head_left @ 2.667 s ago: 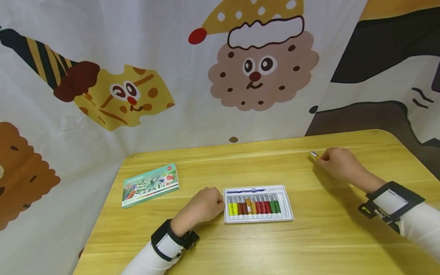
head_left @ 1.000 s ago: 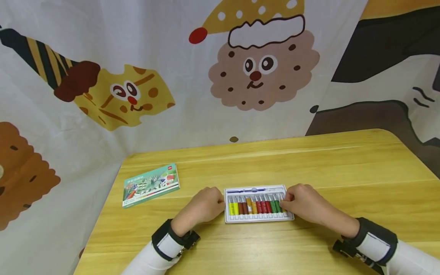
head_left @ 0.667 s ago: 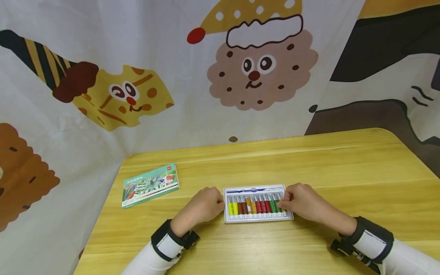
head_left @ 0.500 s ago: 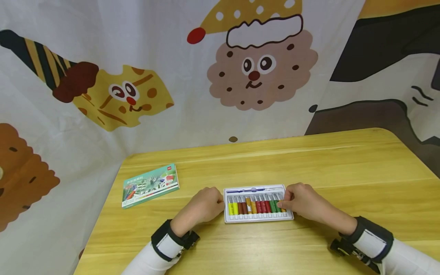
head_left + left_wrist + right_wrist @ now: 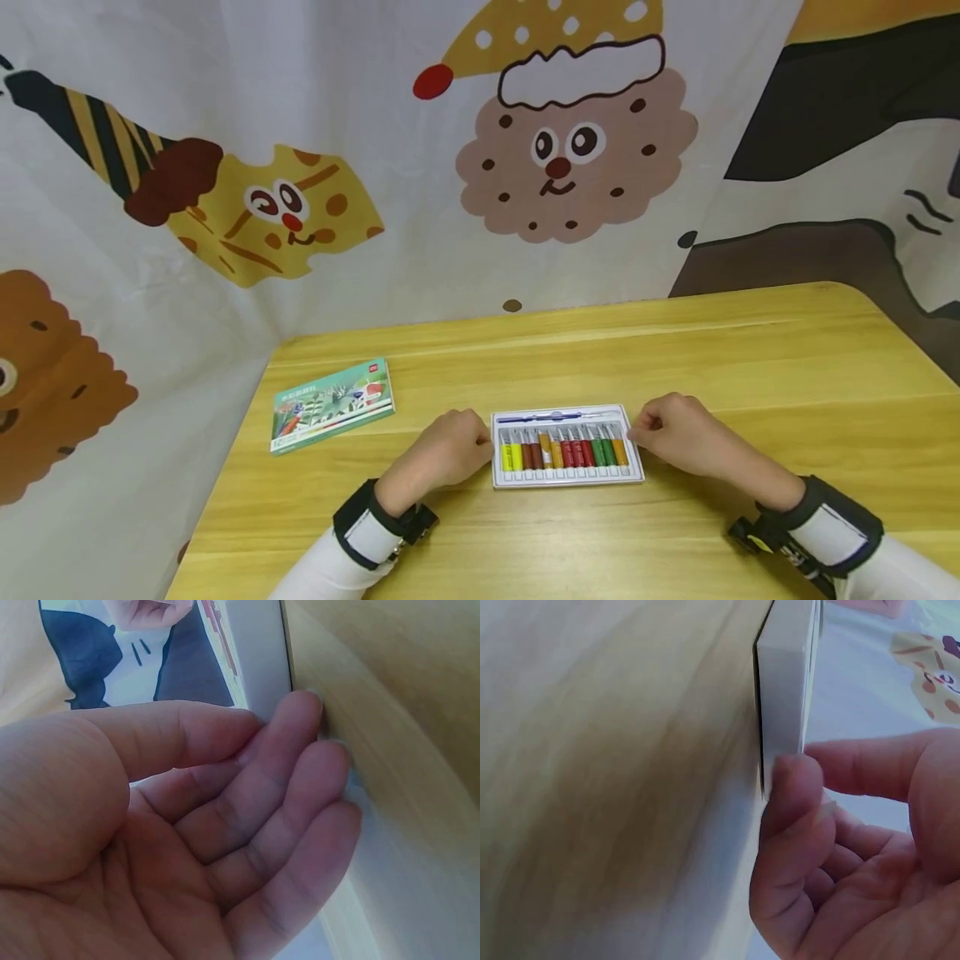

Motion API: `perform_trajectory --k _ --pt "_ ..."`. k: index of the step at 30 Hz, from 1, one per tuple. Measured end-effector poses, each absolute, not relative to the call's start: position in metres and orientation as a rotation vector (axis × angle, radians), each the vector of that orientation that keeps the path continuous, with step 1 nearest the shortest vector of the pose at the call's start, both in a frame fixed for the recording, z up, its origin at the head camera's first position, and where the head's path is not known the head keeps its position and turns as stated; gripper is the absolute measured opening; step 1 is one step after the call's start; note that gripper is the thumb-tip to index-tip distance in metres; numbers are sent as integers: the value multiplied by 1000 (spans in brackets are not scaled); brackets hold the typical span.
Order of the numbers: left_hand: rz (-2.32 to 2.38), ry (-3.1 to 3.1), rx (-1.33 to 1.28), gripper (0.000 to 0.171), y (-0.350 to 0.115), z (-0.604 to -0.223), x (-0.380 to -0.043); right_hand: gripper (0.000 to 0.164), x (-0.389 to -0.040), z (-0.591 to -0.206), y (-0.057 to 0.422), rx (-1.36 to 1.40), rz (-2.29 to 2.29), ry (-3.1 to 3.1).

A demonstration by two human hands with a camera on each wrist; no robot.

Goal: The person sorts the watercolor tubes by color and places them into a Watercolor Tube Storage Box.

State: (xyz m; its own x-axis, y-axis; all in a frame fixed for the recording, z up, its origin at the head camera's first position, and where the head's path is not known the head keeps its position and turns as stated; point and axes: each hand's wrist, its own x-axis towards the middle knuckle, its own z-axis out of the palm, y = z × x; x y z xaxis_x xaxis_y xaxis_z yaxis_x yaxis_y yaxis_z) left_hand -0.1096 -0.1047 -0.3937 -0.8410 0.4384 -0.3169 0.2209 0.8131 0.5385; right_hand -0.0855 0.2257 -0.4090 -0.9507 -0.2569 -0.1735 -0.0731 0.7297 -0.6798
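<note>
A white tray [image 5: 568, 483] of paint tubes lies flat on the table. The tubes run in a row from yellow through brown, ochre, red and green, ending at an orange tube [image 5: 620, 452] on the right. A blue-handled paintbrush [image 5: 551, 417] lies in the slot along the tray's far side. At the left edge, my left hand [image 5: 446, 450] holds the tray with curled fingers. My right hand [image 5: 682, 433] is at the opposite edge; in the right wrist view its thumb and index finger pinch the tray's white side [image 5: 784, 690].
A green illustrated paint box [image 5: 333, 406] lies at an angle on the wooden table [image 5: 570, 550], left of the tray. Behind the table's far edge hangs a white cloth [image 5: 405, 275] printed with cartoon figures.
My right hand has brought the orange tube in from the right side of the table, set it at the tray's right end, let go, and shifted to the tray's edge. My left hand has stayed put.
</note>
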Motion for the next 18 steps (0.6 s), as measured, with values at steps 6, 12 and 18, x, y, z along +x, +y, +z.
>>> perform_trajectory --k 6,12,18 --pt "708 2568 503 51 -105 -394 -109 14 -88 -413 227 -202 -1058 2625" --pt "705 2584 499 48 -112 -394 -107 19 -91 -416 223 -166 -1055 2594" --pt "706 2674 500 19 -131 -388 -102 18 -90 -415 221 -110 -1046 2566"
